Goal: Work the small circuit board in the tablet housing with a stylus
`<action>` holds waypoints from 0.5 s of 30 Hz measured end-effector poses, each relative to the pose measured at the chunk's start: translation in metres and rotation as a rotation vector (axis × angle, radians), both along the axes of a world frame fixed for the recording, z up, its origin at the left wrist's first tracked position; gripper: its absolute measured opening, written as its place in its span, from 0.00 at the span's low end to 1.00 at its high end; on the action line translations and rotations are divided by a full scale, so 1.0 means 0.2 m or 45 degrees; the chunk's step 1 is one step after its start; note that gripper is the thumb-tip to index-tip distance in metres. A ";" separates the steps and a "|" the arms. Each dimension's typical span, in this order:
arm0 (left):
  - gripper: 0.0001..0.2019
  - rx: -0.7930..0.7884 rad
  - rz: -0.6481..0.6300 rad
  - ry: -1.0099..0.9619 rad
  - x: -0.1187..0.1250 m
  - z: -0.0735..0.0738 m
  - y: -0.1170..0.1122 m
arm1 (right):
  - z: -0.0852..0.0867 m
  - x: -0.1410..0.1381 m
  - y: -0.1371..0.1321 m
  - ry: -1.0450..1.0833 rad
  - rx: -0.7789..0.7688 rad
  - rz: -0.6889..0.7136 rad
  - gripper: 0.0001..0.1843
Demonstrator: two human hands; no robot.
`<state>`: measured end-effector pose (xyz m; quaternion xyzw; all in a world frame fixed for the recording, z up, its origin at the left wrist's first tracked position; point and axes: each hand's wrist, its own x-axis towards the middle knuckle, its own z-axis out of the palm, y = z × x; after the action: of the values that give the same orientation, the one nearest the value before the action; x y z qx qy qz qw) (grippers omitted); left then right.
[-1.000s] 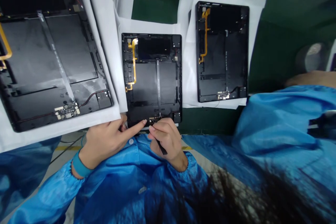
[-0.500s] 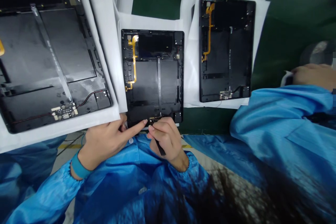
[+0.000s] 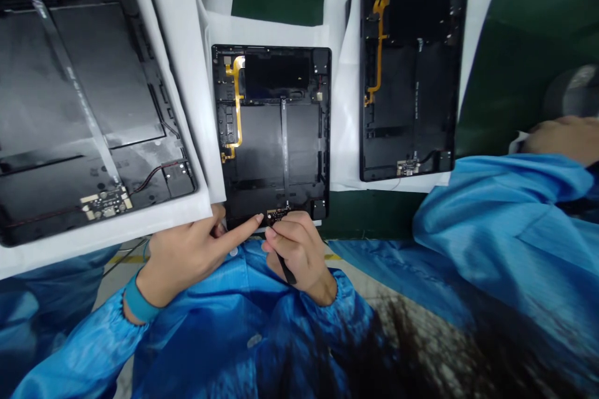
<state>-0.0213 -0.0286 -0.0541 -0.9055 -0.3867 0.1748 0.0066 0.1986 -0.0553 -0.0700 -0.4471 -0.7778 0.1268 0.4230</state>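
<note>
An opened black tablet housing (image 3: 259,168) lies in front of me, with an orange flex cable (image 3: 238,109) at its left and a grey ribbon cable (image 3: 285,149) down the middle. At its near edge is a small circuit board (image 3: 276,216), partly covered by my right hand (image 3: 299,249). That hand is closed around a slim black tool (image 3: 287,271), whose tip is hidden at the board. My left hand (image 3: 182,259) has its index finger stretched to the housing's near edge, just left of the board. Its other fingers are bent and partly hidden; I see nothing held in it.
Similar open housings lie on white sheets, one at the left (image 3: 116,75) and one at the right (image 3: 395,81). A green mat (image 3: 374,215) shows between them. At far right, a co-worker's blue sleeve (image 3: 505,199) and hand (image 3: 561,140) reach in.
The view has shifted slightly, so the side housings sit farther apart. Both my hands stay at the near edge; the black tool's rear end has tilted a little.
</note>
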 end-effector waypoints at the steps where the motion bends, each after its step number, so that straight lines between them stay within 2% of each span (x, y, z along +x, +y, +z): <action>1: 0.32 -0.025 0.001 -0.012 0.00 0.00 0.00 | 0.00 0.00 0.00 0.001 -0.005 0.000 0.10; 4: 0.20 0.159 -0.001 -0.385 0.00 0.00 0.01 | 0.01 0.00 0.01 0.018 -0.021 -0.007 0.11; 6: 0.25 0.273 -0.011 -0.585 0.00 0.00 0.01 | 0.01 -0.01 0.01 0.044 -0.035 -0.022 0.11; 8: 0.31 0.284 0.004 -0.634 0.01 0.01 0.02 | 0.02 -0.01 0.01 0.077 -0.059 -0.042 0.11; 15: 0.34 0.257 0.019 -0.589 0.01 0.01 0.01 | 0.05 -0.02 0.04 0.094 -0.114 -0.032 0.12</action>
<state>-0.0189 -0.0257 -0.0515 -0.9133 -0.3999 -0.0766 0.0071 0.1955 -0.0477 -0.0597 -0.4705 -0.7495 0.1726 0.4326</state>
